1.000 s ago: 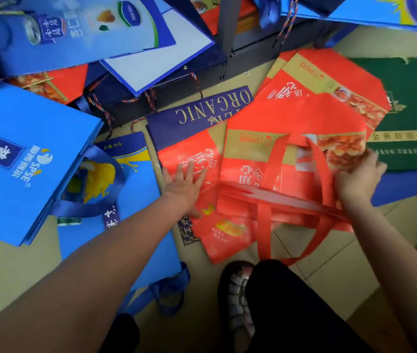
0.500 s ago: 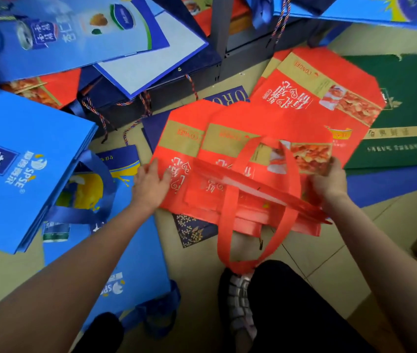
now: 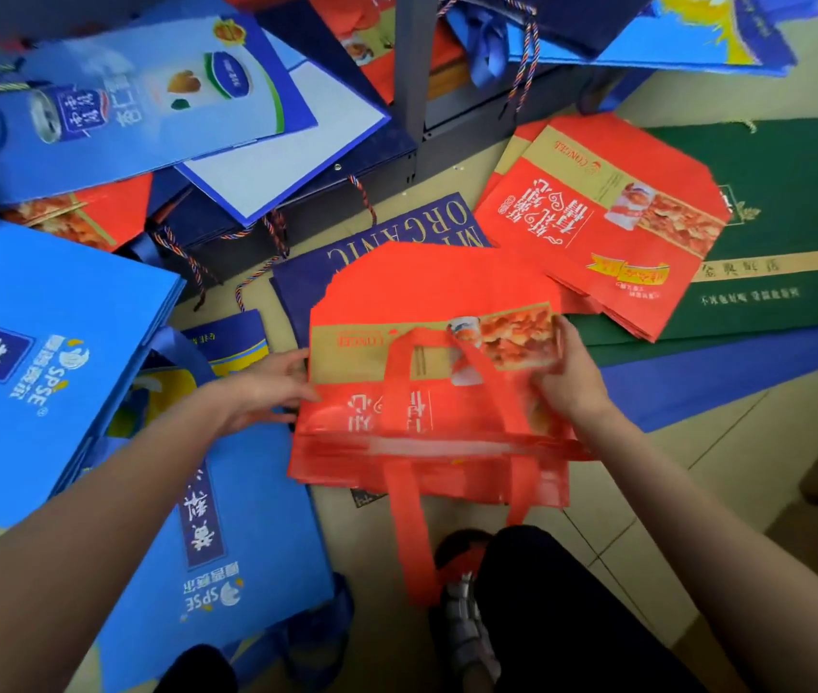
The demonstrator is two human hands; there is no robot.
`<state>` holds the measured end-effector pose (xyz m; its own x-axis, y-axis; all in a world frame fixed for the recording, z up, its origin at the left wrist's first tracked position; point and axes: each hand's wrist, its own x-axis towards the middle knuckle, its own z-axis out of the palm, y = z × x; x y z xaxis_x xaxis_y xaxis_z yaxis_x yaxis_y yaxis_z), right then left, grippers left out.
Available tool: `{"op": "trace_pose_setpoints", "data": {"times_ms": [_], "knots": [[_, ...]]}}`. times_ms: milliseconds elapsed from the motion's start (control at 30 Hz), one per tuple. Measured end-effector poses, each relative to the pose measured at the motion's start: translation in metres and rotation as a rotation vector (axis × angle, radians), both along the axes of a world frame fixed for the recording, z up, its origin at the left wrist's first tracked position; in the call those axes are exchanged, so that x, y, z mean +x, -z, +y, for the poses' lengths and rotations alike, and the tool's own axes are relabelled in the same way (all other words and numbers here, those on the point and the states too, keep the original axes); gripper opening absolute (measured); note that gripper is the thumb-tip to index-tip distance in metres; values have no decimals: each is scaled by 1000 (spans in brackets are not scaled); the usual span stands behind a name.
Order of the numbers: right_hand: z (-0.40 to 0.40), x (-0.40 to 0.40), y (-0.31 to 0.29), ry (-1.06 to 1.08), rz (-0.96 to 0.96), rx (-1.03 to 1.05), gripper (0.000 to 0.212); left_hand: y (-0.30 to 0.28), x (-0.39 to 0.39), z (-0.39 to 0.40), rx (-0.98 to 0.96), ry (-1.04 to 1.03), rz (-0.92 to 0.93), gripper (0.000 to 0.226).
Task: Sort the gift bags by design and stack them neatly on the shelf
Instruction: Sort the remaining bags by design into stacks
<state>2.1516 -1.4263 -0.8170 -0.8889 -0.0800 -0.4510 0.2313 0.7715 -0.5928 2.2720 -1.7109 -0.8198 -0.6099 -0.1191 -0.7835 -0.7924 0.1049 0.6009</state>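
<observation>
- A small bundle of flat red non-woven gift bags (image 3: pixel 427 392) with gold bands and loop handles is held above the floor (image 3: pixel 647 517), in front of the person's knees.
- The bundle's left edge is gripped by the left hand (image 3: pixel 267 387), and its right edge near the food picture is pinched by the right hand (image 3: pixel 567 377); each grip is closed on the bags.
- How many bags the bundle holds cannot be told; several edges are seen at the bottom.
- A second pile of matching red bags (image 3: pixel 597 227) lies on the floor, partly over one flat dark green bag (image 3: pixel 772 232).
- One navy bag lettered "ORGANIC" (image 3: pixel 397 232) lies under the held bundle.
- Two bright blue bags (image 3: pixel 37 362) are seen at the left, with more mixed on the dark metal shelf (image 3: pixel 412 92).
- The sorting is judged at an early stage: red bags are being gathered, nothing is neatly stacked on the shelf yet.
</observation>
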Motion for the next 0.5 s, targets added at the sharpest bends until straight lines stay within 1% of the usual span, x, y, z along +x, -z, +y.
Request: {"op": "trace_pose_setpoints", "data": {"times_ms": [67,167,267,333,400,433,500], "knots": [[3,-7,-11,69,138,-79,79,-12,-11,8,-46,-10,128,56],[20,-27,-34,292,308,-210,79,-32,-50,22,-115,-112,301,67],[48,-54,-60,484,428,-333,71,-51,-91,41,-277,-111,446,64],[67,-82,-62,564,490,-353,70,-53,-109,52,-328,-105,496,62],[85,-117,-49,626,515,-303,70,-50,-120,61,-363,-81,494,62],[101,-142,-28,659,496,-264,67,-46,-122,64,-381,-69,491,62],[112,-172,-6,665,401,-194,60,-41,-124,68,-387,-55,491,63]]}}
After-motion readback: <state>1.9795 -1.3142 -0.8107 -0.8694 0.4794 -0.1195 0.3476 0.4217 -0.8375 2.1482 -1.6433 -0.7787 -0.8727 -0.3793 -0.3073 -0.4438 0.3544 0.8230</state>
